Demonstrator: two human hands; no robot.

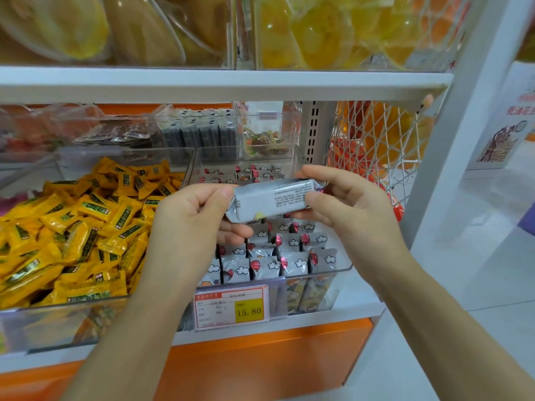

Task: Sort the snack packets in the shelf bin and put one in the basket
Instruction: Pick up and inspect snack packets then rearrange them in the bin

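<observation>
The left hand (188, 224) pinches the left end of a grey-white snack packet (269, 198), thumb on top and fingers curled beneath. The right hand (347, 204) grips the packet's other end, thumb across the front and fingers wrapped behind. Held between them, the packet lies nearly level with its fine-print side up, just above the clear shelf bin (327, 272) and apart from what is inside it.

In that bin stand rows of matching packets (292, 264) printed with clouds and red balloons. A red and yellow price tag (231, 308) is fixed to the bin's front wall. Left of the bin lies a heap of yellow packets (75, 227). Right of the bin and further back hangs a white net (376, 134) holding orange and yellow things. Above the bin runs a white shelf board (225, 82).
</observation>
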